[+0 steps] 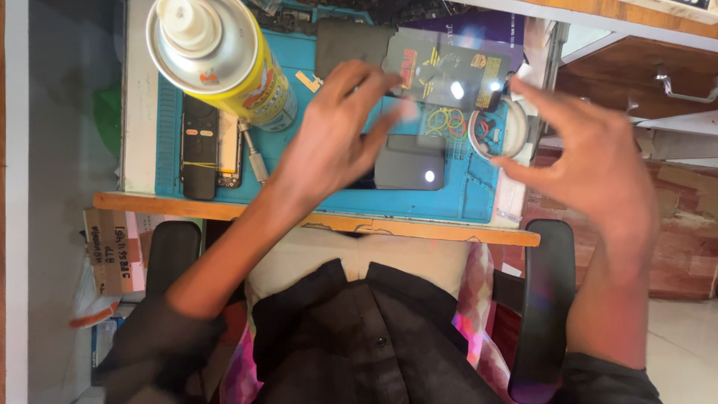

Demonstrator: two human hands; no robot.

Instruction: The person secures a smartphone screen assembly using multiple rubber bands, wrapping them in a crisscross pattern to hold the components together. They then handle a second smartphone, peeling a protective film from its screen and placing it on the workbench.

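Observation:
My left hand (340, 127) hovers with fingers spread over a dark phone (410, 162) that lies flat on the blue work mat (464, 198); its fingertips are blurred and it grips nothing. Off the right edge of the mat, my right hand (591, 161) is raised with fingers apart and empty, near a small round white dish (516, 127). Behind the phone lies a dark printed package (441, 75) under clear plastic, with coloured rubber bands (446, 120) beside it.
A yellow spray can (224, 60) stands tall at the mat's left. Beside it lie a black remote (200, 146), a small phone (229, 153) and a screwdriver (253, 153). A dark pad (348, 45) sits at the back. Black chair armrests (546, 299) flank my lap.

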